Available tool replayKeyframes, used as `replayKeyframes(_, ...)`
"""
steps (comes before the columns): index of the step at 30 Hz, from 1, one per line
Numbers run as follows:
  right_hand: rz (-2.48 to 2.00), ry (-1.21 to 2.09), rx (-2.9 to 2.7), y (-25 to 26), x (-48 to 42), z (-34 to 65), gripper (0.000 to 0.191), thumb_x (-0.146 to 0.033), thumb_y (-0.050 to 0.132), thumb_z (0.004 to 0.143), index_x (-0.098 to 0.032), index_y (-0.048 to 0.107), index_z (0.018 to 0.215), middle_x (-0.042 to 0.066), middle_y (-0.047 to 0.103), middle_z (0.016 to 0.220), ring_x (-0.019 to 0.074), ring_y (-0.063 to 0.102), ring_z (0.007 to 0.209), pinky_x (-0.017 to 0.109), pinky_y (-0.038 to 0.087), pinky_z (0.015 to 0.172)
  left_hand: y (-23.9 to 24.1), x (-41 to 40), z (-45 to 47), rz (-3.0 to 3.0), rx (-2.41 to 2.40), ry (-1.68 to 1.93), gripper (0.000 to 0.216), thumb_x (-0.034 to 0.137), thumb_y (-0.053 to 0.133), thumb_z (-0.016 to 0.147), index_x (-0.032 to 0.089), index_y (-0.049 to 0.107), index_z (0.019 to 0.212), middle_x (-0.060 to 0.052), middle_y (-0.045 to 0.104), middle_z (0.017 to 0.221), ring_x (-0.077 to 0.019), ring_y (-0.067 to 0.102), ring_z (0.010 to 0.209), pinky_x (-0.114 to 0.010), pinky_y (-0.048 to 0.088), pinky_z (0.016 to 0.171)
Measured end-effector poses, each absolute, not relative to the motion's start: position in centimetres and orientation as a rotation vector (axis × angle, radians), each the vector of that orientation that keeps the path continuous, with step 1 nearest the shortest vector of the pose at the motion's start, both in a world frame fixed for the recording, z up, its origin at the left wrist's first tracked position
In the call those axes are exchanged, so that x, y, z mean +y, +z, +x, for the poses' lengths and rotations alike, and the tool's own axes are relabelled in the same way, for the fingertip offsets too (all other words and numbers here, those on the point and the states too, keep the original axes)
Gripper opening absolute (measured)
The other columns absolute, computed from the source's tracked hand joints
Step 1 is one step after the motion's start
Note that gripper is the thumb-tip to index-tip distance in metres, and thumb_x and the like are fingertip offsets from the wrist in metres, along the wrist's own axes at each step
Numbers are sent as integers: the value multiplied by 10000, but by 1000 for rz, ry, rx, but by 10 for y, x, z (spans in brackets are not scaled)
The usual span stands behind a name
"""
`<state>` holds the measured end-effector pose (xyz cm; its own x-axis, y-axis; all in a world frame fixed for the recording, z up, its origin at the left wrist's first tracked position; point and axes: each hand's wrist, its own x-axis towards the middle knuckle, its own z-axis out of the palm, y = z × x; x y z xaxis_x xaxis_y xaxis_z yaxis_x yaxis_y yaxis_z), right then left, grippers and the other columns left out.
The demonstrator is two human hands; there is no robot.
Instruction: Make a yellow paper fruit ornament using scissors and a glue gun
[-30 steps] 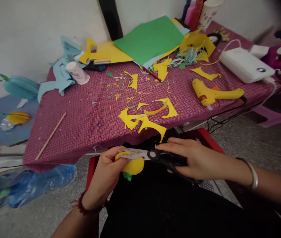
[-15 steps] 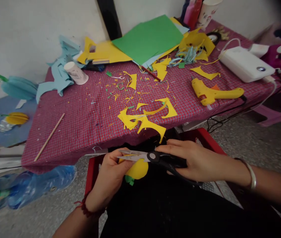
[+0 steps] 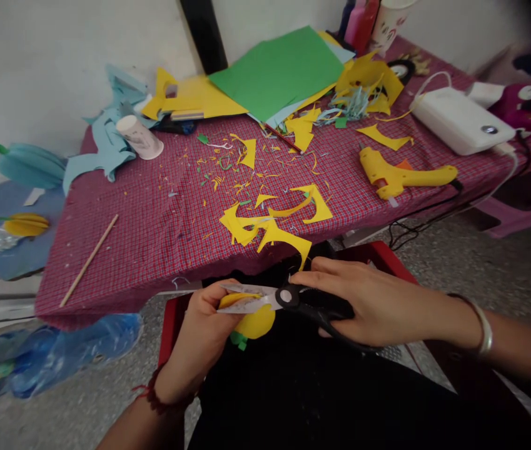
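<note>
The left hand [image 3: 206, 328] pinches rounded yellow paper [image 3: 258, 322]; the right hand [image 3: 363, 300] holds black-handled metal scissors [image 3: 286, 298], parted around its edge. I'd turn the paper slowly, not the scissors.

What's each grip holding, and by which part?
Right grip: scissors, by the black handles. Left grip: yellow paper piece, pinched near one edge; the exact contact spot is hidden.

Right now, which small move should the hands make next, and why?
Perhaps close the scissors slightly and slowly: their blades stand apart with yellow paper between them, the right hand is on the handles, and the left hand pinches the paper very near the blades.
</note>
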<state>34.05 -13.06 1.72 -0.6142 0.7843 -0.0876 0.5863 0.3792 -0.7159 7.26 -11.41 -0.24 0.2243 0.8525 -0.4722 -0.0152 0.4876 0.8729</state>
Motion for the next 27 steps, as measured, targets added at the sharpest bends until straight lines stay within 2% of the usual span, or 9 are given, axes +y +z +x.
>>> replayKeyframes(6,-1255,1043,-2362,16,-135,346,607,-265,689,805,-280,487,1377,64,592,1103,208,620,940,318,503,794,8,-109,74,871,1215,800,184,257,846,647,167,720,747,-6,714,705,-104,655,603,-178,545,565)
replayKeyframes(11,-1213,1022,-2322,12,-134,344,596,-239,670,816,-276,494,1385,55,611,1071,185,635,888,288,504,748,8,-109,73,871,1203,832,274,300,871,593,173,740,798,-19,735,735,-124,669,617,-204,564,582)
replayKeyframes(19,-1227,990,-2376,8,-135,343,553,-279,651,847,-268,496,1377,55,604,1049,182,634,830,292,504,715,4,-112,75,860,1206,798,212,250,846,611,167,733,770,-10,719,714,-103,656,605,-177,545,576)
replayKeyframes(27,-1173,894,-2375,1,-136,345,562,-208,626,844,-245,494,1390,59,613,1000,169,630,809,252,492,669,8,-110,82,752,1217,764,257,234,845,557,158,702,756,-18,736,704,-119,670,558,-195,550,532)
